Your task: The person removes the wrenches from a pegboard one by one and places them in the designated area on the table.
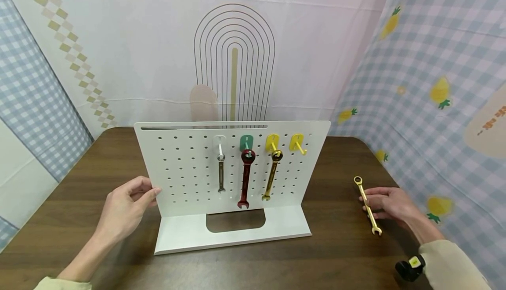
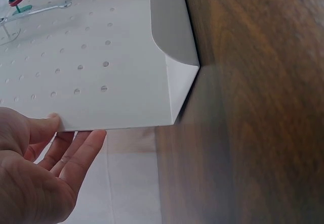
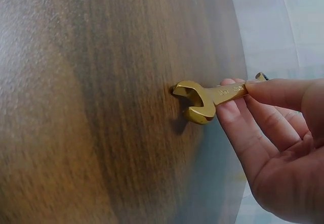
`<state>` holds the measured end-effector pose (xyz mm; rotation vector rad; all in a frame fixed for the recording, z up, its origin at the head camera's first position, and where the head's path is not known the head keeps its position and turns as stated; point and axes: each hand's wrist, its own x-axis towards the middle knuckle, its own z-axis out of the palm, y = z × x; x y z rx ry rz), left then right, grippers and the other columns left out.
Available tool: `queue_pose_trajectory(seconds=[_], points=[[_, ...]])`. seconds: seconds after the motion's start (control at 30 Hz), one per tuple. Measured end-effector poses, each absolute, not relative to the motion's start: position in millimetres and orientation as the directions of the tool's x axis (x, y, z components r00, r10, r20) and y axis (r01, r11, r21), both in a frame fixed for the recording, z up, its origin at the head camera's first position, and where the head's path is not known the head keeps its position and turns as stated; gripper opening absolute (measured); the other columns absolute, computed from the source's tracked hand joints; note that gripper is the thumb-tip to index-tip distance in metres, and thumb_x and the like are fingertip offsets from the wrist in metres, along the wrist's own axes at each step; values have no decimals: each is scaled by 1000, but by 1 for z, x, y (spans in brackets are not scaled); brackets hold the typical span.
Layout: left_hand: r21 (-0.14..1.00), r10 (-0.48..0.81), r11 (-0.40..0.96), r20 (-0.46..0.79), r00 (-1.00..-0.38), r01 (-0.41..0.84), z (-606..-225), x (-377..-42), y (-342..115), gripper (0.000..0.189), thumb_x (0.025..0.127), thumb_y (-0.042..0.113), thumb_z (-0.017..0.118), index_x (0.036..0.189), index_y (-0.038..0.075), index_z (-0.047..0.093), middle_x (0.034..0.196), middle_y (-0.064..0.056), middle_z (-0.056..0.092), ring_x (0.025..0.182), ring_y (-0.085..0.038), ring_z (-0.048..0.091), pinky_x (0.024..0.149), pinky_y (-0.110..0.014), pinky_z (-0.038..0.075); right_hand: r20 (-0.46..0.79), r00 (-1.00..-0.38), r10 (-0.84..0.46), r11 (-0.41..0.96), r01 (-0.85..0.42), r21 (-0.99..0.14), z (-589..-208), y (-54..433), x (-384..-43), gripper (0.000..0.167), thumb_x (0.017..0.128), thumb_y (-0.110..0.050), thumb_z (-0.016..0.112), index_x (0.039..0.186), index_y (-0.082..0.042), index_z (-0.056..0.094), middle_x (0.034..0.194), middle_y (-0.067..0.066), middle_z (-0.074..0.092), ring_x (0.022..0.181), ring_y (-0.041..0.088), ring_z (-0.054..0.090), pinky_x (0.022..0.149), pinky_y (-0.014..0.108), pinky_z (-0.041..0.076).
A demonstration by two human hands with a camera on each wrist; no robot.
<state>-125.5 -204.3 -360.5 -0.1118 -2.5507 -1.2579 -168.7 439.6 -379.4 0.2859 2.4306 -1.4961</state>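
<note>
A white pegboard [image 1: 186, 167] stands upright on its flat base on the table. My left hand [image 1: 125, 206] pinches its left edge, thumb on the front face and fingers behind. In my right hand [image 1: 389, 204], thumb and fingers grip a gold combination wrench [image 1: 368, 208] right of the board. Its open end [image 3: 200, 107] points away from the palm in the right wrist view, close to the tabletop. On the board hang a silver wrench [image 1: 221, 178] from a clear hook, a red wrench [image 1: 246, 180] from a green hook [image 1: 246, 140], and another gold wrench [image 1: 271, 178] from a yellow hook.
A second yellow hook [image 1: 296, 141] sticks out at the board's upper right. The brown wooden table [image 1: 245, 268] reaches back to a patterned white cloth [image 1: 158, 61]. Checked cloth [image 1: 427, 52] hangs along the right side. A black device [image 1: 410, 269] is at the right wrist.
</note>
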Motion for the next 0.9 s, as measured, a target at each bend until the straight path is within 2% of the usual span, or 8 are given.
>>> queue_pose_trajectory(seconds=[0.23,0.43,0.67,0.9], points=[[760,-60,619,295,-954,196,-360,-126,-204,10,100,15,75,98,6,71,91,-10,78,72,2,73,64,-11,61,-319,-946,47,449,306,-840,-381,439,-170,44,103,-6,66,136,19,54,98,0,80,84,11,77,72,34,71],[755,-62,628,290,-955,189,-360,-126,-205,10,100,16,75,98,7,71,91,-9,78,72,3,72,65,-10,60,-297,-951,81,473,299,-829,-381,438,-171,50,100,-4,68,139,21,50,101,-1,81,82,8,76,71,33,71],[760,-57,620,292,-955,195,-360,-126,-205,10,100,15,75,99,6,71,91,-9,77,72,4,72,65,-11,61,-293,-949,119,489,313,-814,-382,436,-172,47,97,0,69,136,21,52,94,-3,78,78,9,74,69,33,70],[757,-57,623,292,-955,194,-360,-126,-204,10,100,15,75,98,6,71,91,-9,78,72,4,71,65,-11,61,-285,-952,116,507,303,-807,-382,436,-174,45,98,4,66,136,22,52,99,1,80,78,7,73,66,33,69]])
